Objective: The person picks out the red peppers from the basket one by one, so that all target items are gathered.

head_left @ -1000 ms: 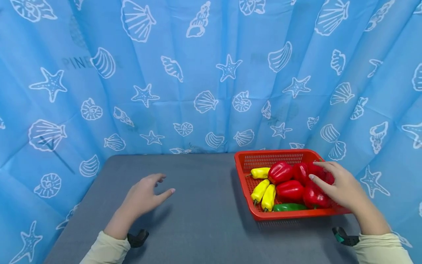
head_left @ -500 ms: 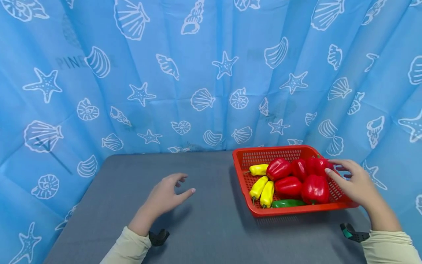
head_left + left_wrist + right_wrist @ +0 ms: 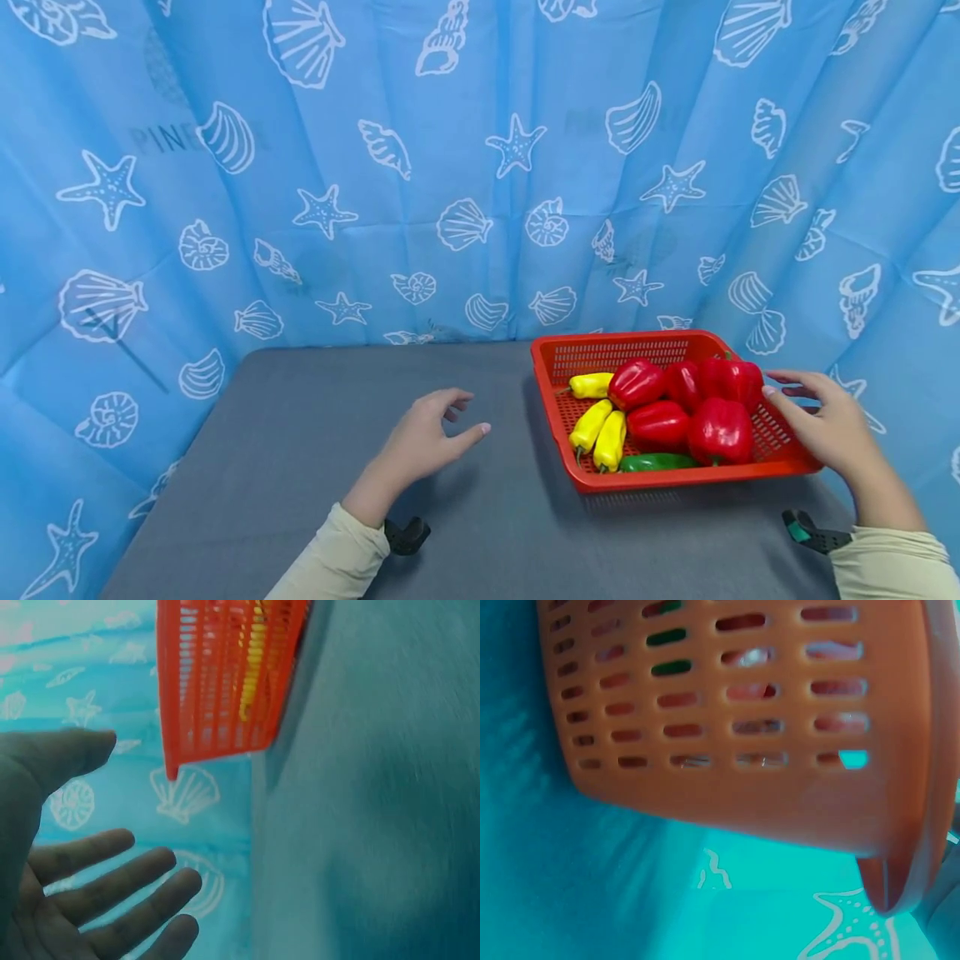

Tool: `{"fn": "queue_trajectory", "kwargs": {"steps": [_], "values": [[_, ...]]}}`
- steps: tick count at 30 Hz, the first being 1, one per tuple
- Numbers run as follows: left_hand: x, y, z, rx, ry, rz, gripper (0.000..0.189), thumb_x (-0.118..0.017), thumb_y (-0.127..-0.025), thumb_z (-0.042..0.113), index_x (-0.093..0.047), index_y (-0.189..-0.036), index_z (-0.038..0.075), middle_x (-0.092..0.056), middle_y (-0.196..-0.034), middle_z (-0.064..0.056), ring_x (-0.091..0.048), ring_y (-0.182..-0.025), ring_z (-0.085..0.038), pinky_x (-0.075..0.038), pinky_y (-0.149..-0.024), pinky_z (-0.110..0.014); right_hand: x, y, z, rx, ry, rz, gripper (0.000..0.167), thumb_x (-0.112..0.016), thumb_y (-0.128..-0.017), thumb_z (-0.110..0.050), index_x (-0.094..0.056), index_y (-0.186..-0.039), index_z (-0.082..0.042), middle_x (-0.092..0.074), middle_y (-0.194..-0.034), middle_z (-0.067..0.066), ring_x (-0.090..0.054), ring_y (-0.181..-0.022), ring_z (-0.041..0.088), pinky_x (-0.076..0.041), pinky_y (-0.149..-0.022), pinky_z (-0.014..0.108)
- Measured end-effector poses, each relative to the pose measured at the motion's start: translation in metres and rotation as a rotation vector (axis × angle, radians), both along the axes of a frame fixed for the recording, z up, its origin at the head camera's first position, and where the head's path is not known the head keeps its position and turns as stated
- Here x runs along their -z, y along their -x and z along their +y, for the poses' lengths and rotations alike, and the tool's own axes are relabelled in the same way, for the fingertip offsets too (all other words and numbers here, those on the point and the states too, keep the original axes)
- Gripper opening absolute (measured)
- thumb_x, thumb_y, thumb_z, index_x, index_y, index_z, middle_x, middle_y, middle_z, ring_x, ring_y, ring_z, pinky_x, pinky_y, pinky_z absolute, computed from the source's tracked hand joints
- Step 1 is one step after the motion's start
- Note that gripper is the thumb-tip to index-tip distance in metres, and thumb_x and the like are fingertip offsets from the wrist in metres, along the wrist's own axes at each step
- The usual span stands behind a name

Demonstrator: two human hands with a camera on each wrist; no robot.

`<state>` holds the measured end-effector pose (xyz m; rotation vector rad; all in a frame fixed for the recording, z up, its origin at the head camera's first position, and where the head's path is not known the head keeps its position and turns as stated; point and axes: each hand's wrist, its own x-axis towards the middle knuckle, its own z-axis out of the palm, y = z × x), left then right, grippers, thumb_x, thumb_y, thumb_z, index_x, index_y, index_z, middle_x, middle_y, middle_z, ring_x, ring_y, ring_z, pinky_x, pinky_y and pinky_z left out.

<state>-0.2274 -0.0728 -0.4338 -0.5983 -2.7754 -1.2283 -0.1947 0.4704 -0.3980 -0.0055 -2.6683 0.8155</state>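
A red plastic basket [image 3: 697, 477] sits on the table's right side. Inside are several red bell peppers [image 3: 720, 429], several yellow peppers [image 3: 590, 425] and a long green pepper [image 3: 657, 462] along the front wall. My right hand [image 3: 832, 425] is at the basket's right rim, fingers loosely bent, the thumb tip near the red peppers. Left of the basket, my left hand [image 3: 423, 442] hovers over the table with its fingers relaxed and nothing in them. The left wrist view shows that hand's spread fingers [image 3: 142, 892] apart from the basket wall [image 3: 210, 697].
A grey-covered table [image 3: 337, 400] lies under the basket and the left hand. Behind it and along the sides hangs a blue curtain [image 3: 405, 200] printed with white shells and starfish.
My left hand has moved right, closer to the basket. My right hand has drawn back rightward from over the red peppers to the basket's right rim.
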Motion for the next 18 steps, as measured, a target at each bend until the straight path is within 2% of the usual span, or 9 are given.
{"fn": "queue_trajectory", "kwargs": {"steps": [2,5,7,8,10,12,15,16,18], "values": [[0.001,0.001,0.005,0.008,-0.086,-0.030,0.052,-0.078,-0.096,0.045,-0.068,-0.136,0.014,-0.072,-0.128,-0.006,-0.072,-0.112,-0.029,-0.062,-0.094,-0.050,0.001,0.001,0.002,0.015,0.006,-0.009,0.052,-0.067,-0.103,-0.023,-0.055,-0.142,0.009,-0.050,-0.138,0.038,-0.054,-0.100,0.013,-0.045,-0.060,0.009],[0.001,0.001,0.013,0.007,-0.190,-0.077,0.049,-0.078,-0.096,0.042,-0.068,-0.135,0.014,-0.071,-0.129,-0.006,-0.072,-0.113,-0.033,-0.062,-0.095,-0.052,0.003,0.002,0.007,0.026,0.040,-0.058,0.054,-0.062,-0.106,-0.024,-0.051,-0.145,0.011,-0.047,-0.140,0.042,-0.056,-0.106,0.045,-0.049,-0.057,0.015],[0.001,0.002,0.019,0.007,-0.229,-0.101,0.049,-0.078,-0.096,0.043,-0.068,-0.136,0.016,-0.070,-0.130,-0.005,-0.072,-0.113,-0.032,-0.062,-0.096,-0.051,0.003,0.002,0.011,0.041,0.059,-0.098,0.056,-0.060,-0.107,-0.027,-0.048,-0.147,0.010,-0.046,-0.142,0.043,-0.051,-0.111,0.058,-0.052,-0.055,0.018],[0.001,0.002,0.022,0.010,-0.240,-0.108,0.050,-0.077,-0.096,0.043,-0.067,-0.136,0.016,-0.070,-0.131,-0.005,-0.072,-0.113,-0.030,-0.062,-0.095,-0.050,0.003,0.002,0.013,0.045,0.067,-0.116,0.057,-0.059,-0.108,-0.028,-0.047,-0.148,0.010,-0.045,-0.143,0.043,-0.051,-0.111,0.058,-0.053,-0.056,0.019],[0.000,0.002,0.028,0.015,-0.260,-0.119,0.051,-0.077,-0.096,0.044,-0.067,-0.138,0.017,-0.070,-0.132,-0.005,-0.072,-0.112,-0.027,-0.063,-0.094,-0.047,0.002,0.003,0.018,0.049,0.083,-0.143,0.058,-0.058,-0.109,-0.030,-0.046,-0.149,0.010,-0.045,-0.143,0.043,-0.058,-0.105,0.043,-0.055,-0.057,0.021],[0.000,0.003,0.034,0.020,-0.286,-0.132,0.052,-0.077,-0.096,0.044,-0.066,-0.139,0.017,-0.070,-0.132,-0.005,-0.073,-0.110,-0.024,-0.063,-0.092,-0.043,0.003,0.004,0.021,0.044,0.095,-0.152,0.058,-0.058,-0.109,-0.031,-0.046,-0.148,0.010,-0.046,-0.143,0.043,-0.062,-0.096,0.017,-0.056,-0.059,0.020],[-0.001,0.004,0.042,0.009,-0.318,-0.151,0.052,-0.077,-0.096,0.045,-0.067,-0.138,0.017,-0.070,-0.131,-0.007,-0.074,-0.109,-0.020,-0.064,-0.091,-0.040,0.003,0.006,0.025,0.025,0.115,-0.171,0.058,-0.058,-0.109,-0.029,-0.045,-0.147,0.013,-0.046,-0.141,0.043,-0.048,-0.085,-0.017,-0.057,-0.061,0.018],[0.000,0.005,0.045,0.003,-0.328,-0.156,0.052,-0.078,-0.096,0.045,-0.067,-0.137,0.016,-0.071,-0.130,-0.007,-0.074,-0.108,-0.020,-0.064,-0.090,-0.040,0.003,0.007,0.026,0.018,0.122,-0.181,0.059,-0.057,-0.109,-0.029,-0.044,-0.147,0.014,-0.045,-0.141,0.044,-0.043,-0.083,-0.023,-0.057,-0.062,0.018],[0.002,0.006,0.050,-0.020,-0.355,-0.175,0.050,-0.078,-0.095,0.045,-0.068,-0.135,0.016,-0.072,-0.128,-0.008,-0.074,-0.107,-0.020,-0.064,-0.089,-0.040,0.002,0.009,0.028,0.006,0.134,-0.214,0.061,-0.057,-0.110,-0.030,-0.042,-0.148,0.015,-0.044,-0.142,0.045,-0.043,-0.083,-0.026,-0.059,-0.063,0.020]]}}
